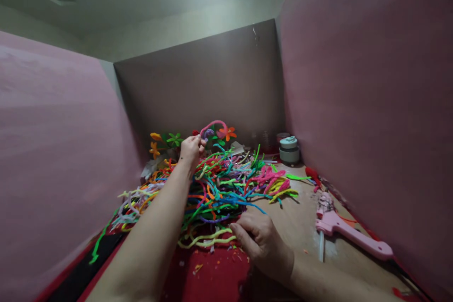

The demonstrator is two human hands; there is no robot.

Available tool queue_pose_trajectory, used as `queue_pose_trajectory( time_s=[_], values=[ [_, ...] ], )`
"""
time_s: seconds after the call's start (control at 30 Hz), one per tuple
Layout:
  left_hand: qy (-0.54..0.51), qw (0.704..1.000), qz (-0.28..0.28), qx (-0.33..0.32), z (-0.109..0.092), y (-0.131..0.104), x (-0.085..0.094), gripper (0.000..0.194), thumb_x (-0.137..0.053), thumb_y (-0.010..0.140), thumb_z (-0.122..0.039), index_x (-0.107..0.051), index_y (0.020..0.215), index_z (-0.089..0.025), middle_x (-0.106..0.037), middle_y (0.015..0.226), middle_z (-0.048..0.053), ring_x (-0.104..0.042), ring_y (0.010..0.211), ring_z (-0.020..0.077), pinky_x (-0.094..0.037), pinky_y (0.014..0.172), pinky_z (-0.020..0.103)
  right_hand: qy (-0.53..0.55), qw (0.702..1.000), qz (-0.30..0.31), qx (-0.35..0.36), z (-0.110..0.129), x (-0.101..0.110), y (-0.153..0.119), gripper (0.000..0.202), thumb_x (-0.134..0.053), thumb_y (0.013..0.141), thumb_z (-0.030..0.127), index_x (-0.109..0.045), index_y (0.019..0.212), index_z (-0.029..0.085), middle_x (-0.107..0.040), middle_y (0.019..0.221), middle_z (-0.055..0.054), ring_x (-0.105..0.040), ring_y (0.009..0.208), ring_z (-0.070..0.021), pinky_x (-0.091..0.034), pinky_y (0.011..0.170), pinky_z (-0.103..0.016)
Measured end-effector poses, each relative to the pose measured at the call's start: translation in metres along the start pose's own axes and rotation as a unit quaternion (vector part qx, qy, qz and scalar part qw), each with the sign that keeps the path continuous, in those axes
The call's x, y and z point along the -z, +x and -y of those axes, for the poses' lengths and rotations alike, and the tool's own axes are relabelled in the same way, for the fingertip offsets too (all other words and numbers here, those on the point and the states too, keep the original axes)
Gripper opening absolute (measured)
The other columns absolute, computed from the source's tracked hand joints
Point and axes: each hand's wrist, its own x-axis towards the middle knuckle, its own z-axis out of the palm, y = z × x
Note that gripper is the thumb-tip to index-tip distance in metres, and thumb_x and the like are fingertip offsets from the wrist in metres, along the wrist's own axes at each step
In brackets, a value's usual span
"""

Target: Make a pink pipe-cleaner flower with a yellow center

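Left hand [193, 148]: up near the back, with its fingers pinched shut on one pink fuzzy stick [215, 121]. The stick bends up and over to the right, in front of some flowers.
Right hand [260, 240]: low down, in front of the pile, with its fingers curled in. Its thumb is right by the end of some pale yellow sticks [219, 233]. I cannot tell if it has hold of one.
Green stick [99, 243]: hangs out at the far left, off the edge of the pile.
Flowers at the back: an orange flower [154, 150] and a green flower [174, 139] on the left, then another orange flower [230, 133] more to the right. These look all done.
Big pile of fuzzy sticks [226, 198]: between and behind the hands, lots of colors, all mixed up. Most look loose, so I think much is left.
Pink loops [272, 177]: at the right side of the pile, bent round. They look part done.
Little pot [289, 155]: behind the pile, with its lid on.
Pink glue gun [361, 236]: lying far right, with no hand on it.
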Motion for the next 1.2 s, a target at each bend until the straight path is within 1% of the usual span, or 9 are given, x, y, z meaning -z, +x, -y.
queue_pose_trajectory(
  time_s=[0.13, 0.2, 0.3, 0.37, 0.43, 0.57, 0.67, 0.8, 1.2],
  values=[
    [-0.040, 0.999, 0.013, -0.030, -0.013, -0.012, 0.002, 0.032, -0.050, 0.084, -0.031, -0.052, 0.112, -0.015, -0.056, 0.110, 0.008, -0.058, 0.090, 0.0188, -0.049, 0.075, 0.039, 0.033, 0.999, -0.002, -0.041, 0.000, 0.001, 0.003, 0.035, -0.044, 0.084, 0.025, -0.042, 0.050, 0.016, -0.040, 0.050, 0.002, -0.038, 0.052, -0.0087, -0.028, 0.053, -0.024],
    [-0.050, 0.997, 0.032, -0.043, -0.020, -0.029, 0.003, 0.024, -0.050, 0.084, -0.032, -0.055, 0.097, -0.012, -0.061, 0.084, 0.004, -0.057, 0.061, 0.0107, -0.048, 0.054, 0.026, 0.090, 0.990, -0.012, -0.103, 0.000, 0.004, 0.008, 0.034, -0.045, 0.083, 0.029, -0.049, 0.053, 0.015, -0.042, 0.052, 0.001, -0.040, 0.052, -0.0091, -0.030, 0.053, -0.023],
    [-0.047, 0.993, 0.102, -0.041, -0.026, -0.072, -0.002, 0.018, -0.058, 0.076, -0.031, -0.052, 0.075, -0.014, -0.053, 0.051, -0.005, -0.034, 0.031, 0.0026, -0.025, 0.032, 0.016, 0.254, 0.933, -0.042, -0.250, -0.001, 0.012, 0.022, 0.027, -0.049, 0.082, 0.037, -0.061, 0.086, 0.013, -0.048, 0.055, 0.002, -0.038, 0.046, -0.0079, -0.030, 0.046, -0.022],
    [-0.033, 0.986, 0.160, -0.019, -0.024, -0.108, -0.010, 0.019, -0.058, 0.074, -0.032, -0.051, 0.069, -0.015, -0.053, 0.046, -0.004, -0.032, 0.029, 0.0031, -0.021, 0.030, 0.016, 0.349, 0.882, -0.062, -0.310, -0.002, 0.019, 0.031, 0.040, -0.053, 0.079, 0.039, -0.053, 0.111, 0.015, -0.052, 0.062, 0.002, -0.036, 0.042, -0.0062, -0.028, 0.041, -0.021],
    [-0.019, 0.978, 0.206, 0.011, -0.018, -0.143, -0.019, 0.022, -0.059, 0.073, -0.033, -0.050, 0.063, -0.015, -0.050, 0.040, -0.004, -0.032, 0.027, 0.0039, -0.019, 0.029, 0.016, 0.403, 0.862, -0.080, -0.296, -0.004, 0.025, 0.037, 0.042, -0.055, 0.078, 0.040, -0.052, 0.113, 0.017, -0.051, 0.062, 0.004, -0.036, 0.042, -0.0056, -0.029, 0.041, -0.020],
    [0.010, 0.949, 0.300, 0.098, -0.003, -0.185, -0.026, 0.020, -0.053, 0.077, -0.030, -0.046, 0.063, -0.017, -0.046, 0.037, -0.006, -0.029, 0.029, 0.0027, -0.016, 0.032, 0.015, 0.413, 0.863, -0.093, -0.274, -0.006, 0.029, 0.038, 0.030, -0.054, 0.079, 0.041, -0.063, 0.091, 0.015, -0.045, 0.047, 0.005, -0.038, 0.040, -0.0063, -0.028, 0.040, -0.019],
    [-0.012, 0.932, 0.342, 0.119, 0.005, -0.191, -0.016, 0.019, -0.052, 0.078, -0.034, -0.047, 0.071, -0.017, -0.050, 0.046, -0.006, -0.027, 0.032, 0.0025, -0.017, 0.034, 0.016, 0.454, 0.835, -0.089, -0.298, -0.006, 0.027, 0.035, 0.027, -0.056, 0.077, 0.040, -0.064, 0.080, 0.014, -0.050, 0.047, 0.003, -0.043, 0.041, -0.0075, -0.033, 0.041, -0.020],
    [-0.001, 0.937, 0.336, 0.094, 0.010, -0.187, 0.000, 0.022, -0.054, 0.078, -0.036, -0.049, 0.071, -0.016, -0.052, 0.054, -0.005, -0.029, 0.036, 0.0024, -0.018, 0.036, 0.017, 0.532, 0.778, -0.096, -0.319, -0.005, 0.025, 0.035, 0.024, -0.063, 0.072, 0.038, -0.064, 0.075, 0.014, -0.058, 0.058, 0.001, -0.048, 0.045, -0.0077, -0.039, 0.044, -0.021],
    [0.009, 0.954, 0.284, 0.092, 0.024, -0.188, 0.001, 0.021, -0.055, 0.076, -0.036, -0.053, 0.073, -0.016, -0.041, 0.050, -0.007, -0.028, 0.040, 0.0038, -0.020, 0.039, 0.017, 0.593, 0.722, -0.086, -0.347, -0.014, 0.021, 0.032, 0.021, -0.058, 0.078, 0.032, -0.064, 0.078, 0.012, -0.062, 0.063, -0.003, -0.053, 0.050, -0.0091, -0.042, 0.046, -0.021]
  ],
)
